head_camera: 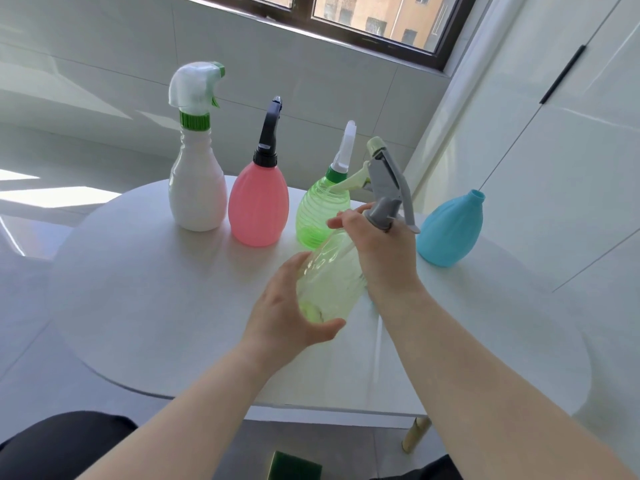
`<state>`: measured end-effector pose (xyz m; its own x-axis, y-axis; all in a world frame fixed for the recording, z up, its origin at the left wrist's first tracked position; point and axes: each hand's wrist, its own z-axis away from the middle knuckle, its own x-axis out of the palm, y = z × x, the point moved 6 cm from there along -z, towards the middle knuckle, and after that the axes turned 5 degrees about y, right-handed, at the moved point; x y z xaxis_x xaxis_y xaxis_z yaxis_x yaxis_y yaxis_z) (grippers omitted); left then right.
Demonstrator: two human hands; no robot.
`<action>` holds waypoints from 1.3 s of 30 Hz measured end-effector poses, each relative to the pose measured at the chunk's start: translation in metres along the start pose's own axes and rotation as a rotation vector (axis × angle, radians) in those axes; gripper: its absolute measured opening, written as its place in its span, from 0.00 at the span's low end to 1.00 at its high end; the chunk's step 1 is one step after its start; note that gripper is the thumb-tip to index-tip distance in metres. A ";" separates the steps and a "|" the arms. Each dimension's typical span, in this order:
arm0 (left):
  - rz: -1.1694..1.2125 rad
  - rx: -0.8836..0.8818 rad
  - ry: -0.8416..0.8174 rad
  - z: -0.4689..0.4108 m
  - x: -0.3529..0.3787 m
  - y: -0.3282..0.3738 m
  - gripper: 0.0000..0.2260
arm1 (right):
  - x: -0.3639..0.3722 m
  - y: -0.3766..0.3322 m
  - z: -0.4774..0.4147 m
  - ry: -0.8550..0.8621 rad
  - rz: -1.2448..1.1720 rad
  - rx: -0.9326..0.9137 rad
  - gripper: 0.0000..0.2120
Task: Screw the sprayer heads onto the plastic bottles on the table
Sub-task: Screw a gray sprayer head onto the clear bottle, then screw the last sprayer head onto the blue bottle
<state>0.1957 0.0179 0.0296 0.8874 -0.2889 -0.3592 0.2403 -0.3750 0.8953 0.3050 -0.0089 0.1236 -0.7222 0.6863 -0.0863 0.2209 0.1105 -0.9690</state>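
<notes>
A pale yellow-green clear bottle (329,271) is held tilted above the table. My left hand (287,313) cups its base and lower body. My right hand (381,247) wraps the bottle's neck at the collar of a grey sprayer head (389,188), which sits on the neck and points up and away. At the back stand a white bottle (197,188) with a white and green sprayer, a pink bottle (258,206) with a black sprayer, and a green ribbed bottle (317,209) with a white sprayer. A blue bottle (450,232) at the right has an open neck.
The white oval table (156,306) has a front edge near me and a gold leg (415,434) at the right. A green sponge (294,467) lies low at the bottom edge. A window and white wall panels stand behind; white cabinet doors rise at the right.
</notes>
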 end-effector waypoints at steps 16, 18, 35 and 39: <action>-0.459 0.062 -0.126 -0.011 0.009 -0.022 0.27 | -0.064 -0.024 -0.052 0.021 0.148 -0.032 0.09; -0.614 0.060 -0.201 -0.012 0.018 -0.028 0.24 | -0.076 -0.026 -0.071 0.131 0.204 -0.075 0.10; -0.693 0.070 -0.232 -0.013 0.025 -0.029 0.22 | -0.043 0.030 -0.124 0.081 0.366 -0.075 0.16; -0.692 0.074 -0.237 -0.013 0.025 -0.029 0.22 | -0.044 0.034 -0.123 0.047 0.364 -0.051 0.12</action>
<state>0.2156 0.0327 -0.0020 0.4317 -0.1436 -0.8905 0.6800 -0.5969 0.4259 0.4252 0.0529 0.1232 -0.5597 0.7197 -0.4109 0.4908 -0.1117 -0.8641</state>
